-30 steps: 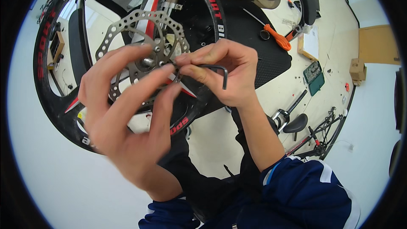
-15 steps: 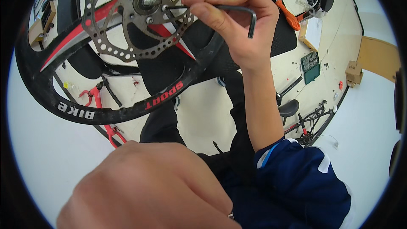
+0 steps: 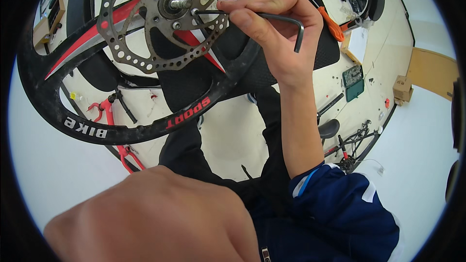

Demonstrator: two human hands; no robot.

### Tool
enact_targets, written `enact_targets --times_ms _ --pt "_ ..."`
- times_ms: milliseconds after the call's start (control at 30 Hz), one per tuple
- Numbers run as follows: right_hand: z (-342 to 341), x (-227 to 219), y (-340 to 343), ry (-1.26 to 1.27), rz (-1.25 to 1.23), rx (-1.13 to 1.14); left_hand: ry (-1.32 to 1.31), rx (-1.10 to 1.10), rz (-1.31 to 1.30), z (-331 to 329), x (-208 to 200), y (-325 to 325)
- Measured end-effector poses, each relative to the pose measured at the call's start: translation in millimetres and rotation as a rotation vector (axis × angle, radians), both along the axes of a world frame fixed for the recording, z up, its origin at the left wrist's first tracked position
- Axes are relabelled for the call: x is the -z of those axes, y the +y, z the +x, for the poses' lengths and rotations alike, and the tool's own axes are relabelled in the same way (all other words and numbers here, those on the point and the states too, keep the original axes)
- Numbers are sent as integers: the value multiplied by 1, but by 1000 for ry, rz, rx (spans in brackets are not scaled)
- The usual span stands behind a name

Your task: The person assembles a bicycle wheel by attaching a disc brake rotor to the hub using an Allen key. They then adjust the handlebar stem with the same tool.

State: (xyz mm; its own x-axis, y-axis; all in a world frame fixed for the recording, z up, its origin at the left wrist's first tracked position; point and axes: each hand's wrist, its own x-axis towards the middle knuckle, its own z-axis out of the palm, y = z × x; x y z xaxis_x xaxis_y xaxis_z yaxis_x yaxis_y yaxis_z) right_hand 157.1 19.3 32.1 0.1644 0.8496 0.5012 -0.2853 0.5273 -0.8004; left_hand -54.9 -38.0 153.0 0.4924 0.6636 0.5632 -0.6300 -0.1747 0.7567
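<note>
My right hand (image 3: 286, 29) pinches a black L-shaped hex key (image 3: 300, 34) between thumb and fingers. The key's long arm reaches left, its tip at a bolt (image 3: 195, 12) on a metal brake disc (image 3: 167, 62). That perforated disc is fixed round the hub of a black bicycle wheel (image 3: 41, 99) with red and white trim. A threaded axle (image 3: 180, 3) sticks out of the hub's middle. At the bottom left, what looks like my left hand (image 3: 155, 218) looms large and blurred close to the camera, its fingers hidden.
Beneath the wheel is a black textured surface (image 3: 325, 51) carrying an orange-handled screwdriver (image 3: 331, 25). On the floor lie a red bike frame (image 3: 108, 111), a green case (image 3: 355, 89), a black saddle (image 3: 330, 129) and bike parts (image 3: 361, 138). A cardboard box (image 3: 402, 88) stands far right.
The right hand and hex key have shifted slightly right and down, along with the disc in view. The blurred left hand has moved lower and left.
</note>
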Motion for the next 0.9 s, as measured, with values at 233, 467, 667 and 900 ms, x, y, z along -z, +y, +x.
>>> enact_targets --times_ms 233,467,667,900 --pt "-1 -2 -1 27 -22 1 -65 48 -7 2 -3 5" --pt "-1 -2 0 20 -25 -5 -137 121 -24 -7 -1 11" --pt "0 -3 -4 32 -60 -1 -222 240 -37 -13 -3 24" --pt "0 -14 -7 -51 -79 80 560 -478 58 15 11 43"
